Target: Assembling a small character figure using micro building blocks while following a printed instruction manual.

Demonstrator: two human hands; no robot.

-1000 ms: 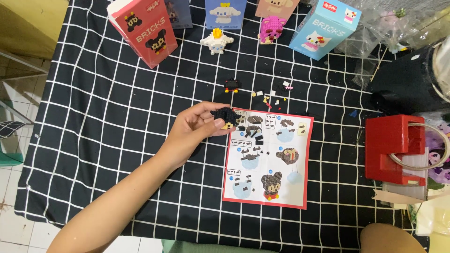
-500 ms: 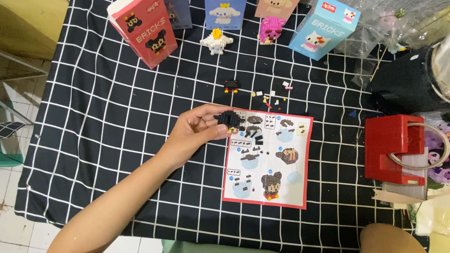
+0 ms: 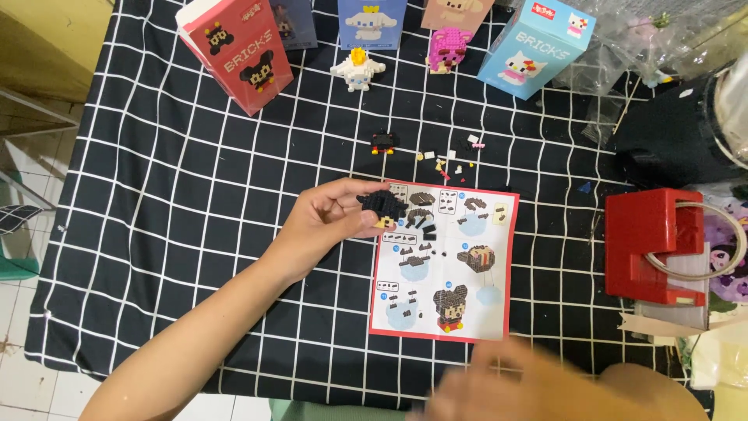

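The left hand (image 3: 323,226) pinches a small, knobbly black brick-built piece (image 3: 382,206) in its fingers — at the glossy red-bordered instruction sheet's (image 3: 444,265) top-left corner — while the blurred right hand (image 3: 514,390) hides its fingers' state.

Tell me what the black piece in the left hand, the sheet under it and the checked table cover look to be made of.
Black brick assembly: hard moulded plastic, judging by its studded, blocky surface. Instruction sheet: thin printed paper, lying flat, fairly matte. Checked cloth: apparently woven fabric, black with white grid lines that waver slightly; matte. The left hand pinches the assembly.
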